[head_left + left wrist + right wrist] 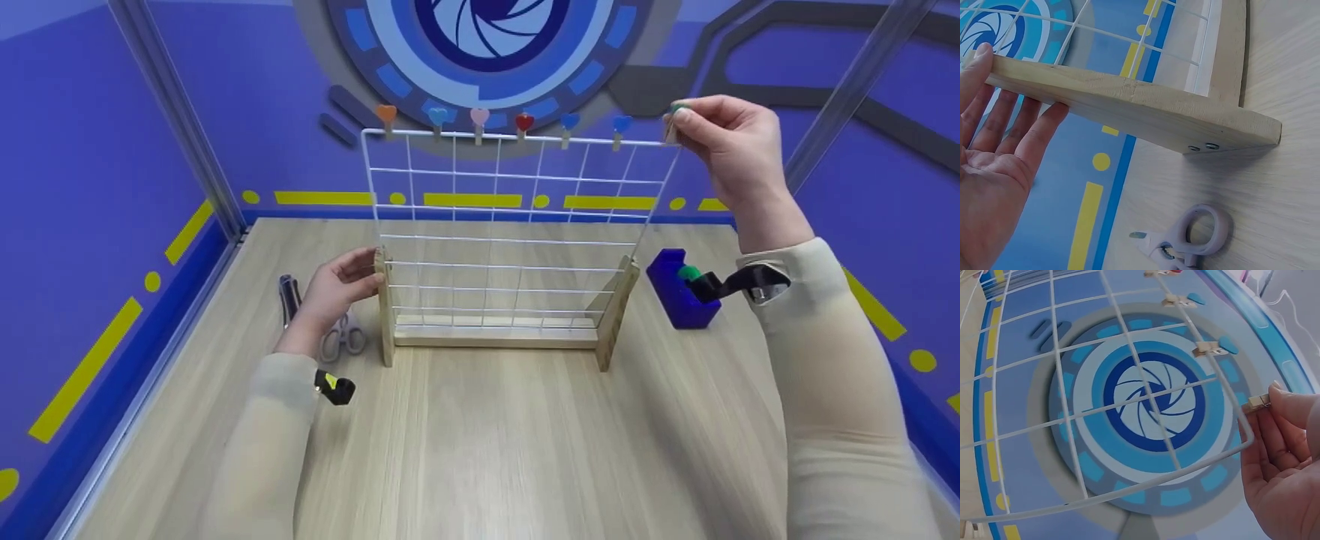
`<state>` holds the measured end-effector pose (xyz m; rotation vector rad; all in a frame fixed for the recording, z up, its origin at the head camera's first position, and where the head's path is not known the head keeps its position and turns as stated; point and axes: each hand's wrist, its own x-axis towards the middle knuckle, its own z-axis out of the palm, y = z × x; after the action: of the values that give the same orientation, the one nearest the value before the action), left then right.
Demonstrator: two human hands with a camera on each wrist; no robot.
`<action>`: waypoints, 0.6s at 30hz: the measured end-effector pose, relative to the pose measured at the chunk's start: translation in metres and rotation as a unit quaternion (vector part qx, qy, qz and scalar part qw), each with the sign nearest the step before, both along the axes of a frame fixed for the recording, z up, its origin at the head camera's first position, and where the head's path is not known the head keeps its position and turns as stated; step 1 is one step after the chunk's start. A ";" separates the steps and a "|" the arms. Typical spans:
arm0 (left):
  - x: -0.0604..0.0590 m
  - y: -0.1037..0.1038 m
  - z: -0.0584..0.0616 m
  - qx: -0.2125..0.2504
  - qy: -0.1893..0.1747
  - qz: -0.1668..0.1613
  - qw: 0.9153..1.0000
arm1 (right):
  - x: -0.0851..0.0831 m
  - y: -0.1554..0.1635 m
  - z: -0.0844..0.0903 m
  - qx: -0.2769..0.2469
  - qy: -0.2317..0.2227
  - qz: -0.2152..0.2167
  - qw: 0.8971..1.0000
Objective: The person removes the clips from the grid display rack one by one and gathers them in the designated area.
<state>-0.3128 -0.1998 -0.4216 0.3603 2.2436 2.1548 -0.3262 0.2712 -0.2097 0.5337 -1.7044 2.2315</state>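
Green-topped clothespin (673, 127) sits at the top right corner of the white wire grid (499, 180), pinched between the thumb and fingers of the right hand (739, 142). Its long axis runs nearly upright, green end up, wooden tip down toward the top wire; whether it bites the wire cannot be told. The left hand (336, 289) grips the left wooden upright (385, 315), thumb opposite fingers.
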 end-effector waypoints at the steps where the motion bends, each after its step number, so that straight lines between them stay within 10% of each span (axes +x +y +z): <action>1: -0.002 0.000 -0.002 0.000 0.001 0.001 1.000 | 0.002 0.000 0.002 -0.012 0.003 0.004 1.000; 8: -0.009 -0.002 -0.013 -0.005 0.006 0.011 1.000 | 0.022 0.001 0.004 -0.017 0.049 0.000 0.999; 18: -0.007 -0.001 -0.013 -0.011 0.009 0.023 1.000 | 0.060 -0.008 -0.030 0.116 0.089 -0.046 0.988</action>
<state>-0.3201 -0.2004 -0.4349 0.3314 2.3052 2.1561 -0.2663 0.2627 -0.2394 0.6705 -1.8645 1.8732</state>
